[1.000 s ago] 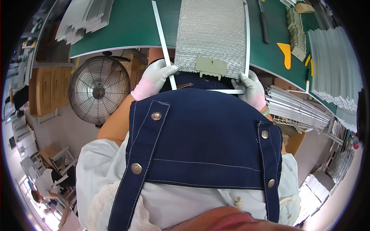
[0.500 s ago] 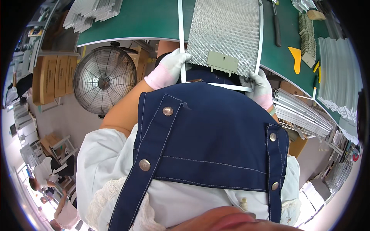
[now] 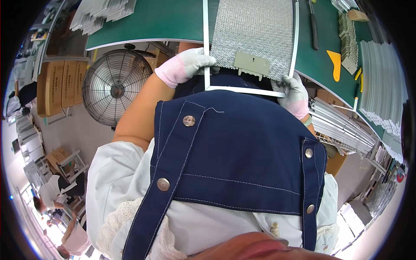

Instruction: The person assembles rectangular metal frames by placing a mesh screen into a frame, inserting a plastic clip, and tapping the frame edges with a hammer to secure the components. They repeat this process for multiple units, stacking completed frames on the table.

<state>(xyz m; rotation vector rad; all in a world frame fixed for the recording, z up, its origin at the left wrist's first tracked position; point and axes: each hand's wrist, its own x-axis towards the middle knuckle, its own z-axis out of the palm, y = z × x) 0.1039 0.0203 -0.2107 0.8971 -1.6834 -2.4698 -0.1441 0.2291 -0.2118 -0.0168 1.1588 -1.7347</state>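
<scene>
A silver metal mesh panel (image 3: 255,30) lies partly on the green table, its near end jutting over the edge toward my apron. Around it runs a thin white frame (image 3: 206,41), whose near bar sits apart from the mesh, against my apron. On the near end of the mesh is a grey-beige plate (image 3: 252,64) with small prongs. My gloved left hand (image 3: 189,65) is closed on the frame's left bar, fingertips over it. At the near right corner, my gloved right hand (image 3: 294,93) grips the frame, some fingers hidden beneath.
On the table (image 3: 143,24) to the right lie a black-handled tool (image 3: 313,32), a yellow scraper (image 3: 334,65), stacked grey-beige parts (image 3: 346,37) and many pale bars (image 3: 381,82). A floor fan (image 3: 117,91) and cardboard boxes (image 3: 54,89) stand at left. People sit farther back.
My left hand has shifted slightly up and left along the frame's bar. The frame's near corners have risen a little in view; both hands still hold it.
</scene>
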